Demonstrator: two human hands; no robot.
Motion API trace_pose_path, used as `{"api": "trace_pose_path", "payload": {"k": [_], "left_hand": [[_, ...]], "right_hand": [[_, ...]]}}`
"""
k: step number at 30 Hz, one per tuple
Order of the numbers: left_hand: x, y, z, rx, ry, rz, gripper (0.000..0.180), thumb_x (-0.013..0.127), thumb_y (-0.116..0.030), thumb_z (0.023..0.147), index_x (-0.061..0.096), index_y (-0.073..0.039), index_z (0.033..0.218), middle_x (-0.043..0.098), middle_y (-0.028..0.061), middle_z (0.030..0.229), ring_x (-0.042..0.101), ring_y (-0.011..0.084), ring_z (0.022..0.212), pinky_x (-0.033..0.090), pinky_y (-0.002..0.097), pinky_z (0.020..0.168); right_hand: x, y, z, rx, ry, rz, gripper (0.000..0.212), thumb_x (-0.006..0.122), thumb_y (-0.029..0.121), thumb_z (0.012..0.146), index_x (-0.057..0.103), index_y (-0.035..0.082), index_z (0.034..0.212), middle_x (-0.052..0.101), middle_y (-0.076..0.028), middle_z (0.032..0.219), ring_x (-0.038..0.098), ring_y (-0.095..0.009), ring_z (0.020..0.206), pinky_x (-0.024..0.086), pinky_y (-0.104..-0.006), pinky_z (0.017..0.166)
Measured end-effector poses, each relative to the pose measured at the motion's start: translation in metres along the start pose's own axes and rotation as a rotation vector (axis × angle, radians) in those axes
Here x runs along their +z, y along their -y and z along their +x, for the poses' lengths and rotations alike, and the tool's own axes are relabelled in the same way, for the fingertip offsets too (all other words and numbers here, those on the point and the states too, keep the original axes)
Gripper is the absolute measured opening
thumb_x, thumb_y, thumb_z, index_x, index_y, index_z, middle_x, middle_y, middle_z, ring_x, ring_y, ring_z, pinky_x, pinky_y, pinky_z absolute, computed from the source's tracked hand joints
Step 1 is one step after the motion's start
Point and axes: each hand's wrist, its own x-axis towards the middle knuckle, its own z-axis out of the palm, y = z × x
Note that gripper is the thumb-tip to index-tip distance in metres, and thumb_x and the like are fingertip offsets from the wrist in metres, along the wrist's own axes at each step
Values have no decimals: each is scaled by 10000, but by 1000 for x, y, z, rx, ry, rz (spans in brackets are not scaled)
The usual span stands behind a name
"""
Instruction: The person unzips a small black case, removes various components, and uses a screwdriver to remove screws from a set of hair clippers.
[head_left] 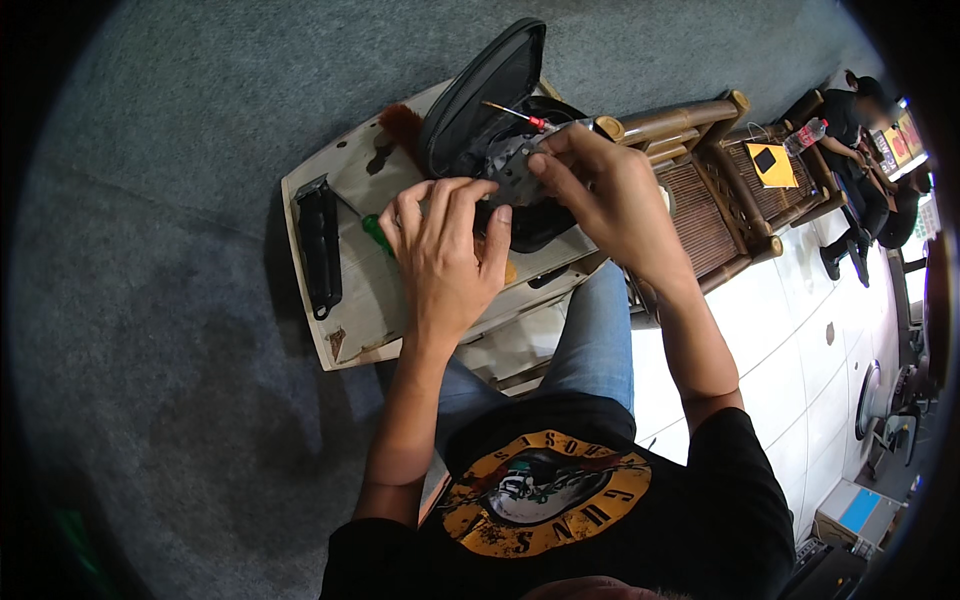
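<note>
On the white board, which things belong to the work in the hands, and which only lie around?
In the work:
- left hand and right hand, both on the small grey part
- open black case just behind it

Lying around:
- green-handled screwdriver
- black flat piece
- brown brush
- bamboo bench

Grey carpet (180, 300), white floor tiles (800, 330), a slatted bamboo bench (700, 190) beside a worn white table (350, 320).
</note>
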Motion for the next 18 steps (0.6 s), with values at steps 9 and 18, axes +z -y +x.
{"api": "trace_pose_path", "payload": {"k": [9, 18], "left_hand": [[-1, -3, 1, 20, 29, -8, 298, 705, -270, 1063, 795, -133, 1312, 756, 0, 1159, 594, 270, 1158, 393, 464, 1065], [0, -2, 0, 49, 58, 26, 231, 703, -280, 1065, 842, -124, 1163, 735, -8, 1144, 583, 272, 1165, 399, 475, 1056]], "right_hand": [[9, -25, -3, -85, 1, -50, 209, 809, 123, 1001, 743, -40, 1114, 803, -186, 904, 824, -303, 848, 617, -406, 756], [3, -30, 0, 100, -19, 57, 203, 732, 128, 1070, 775, -44, 1169, 826, -157, 896, 805, -199, 813, 619, -335, 761]]}}
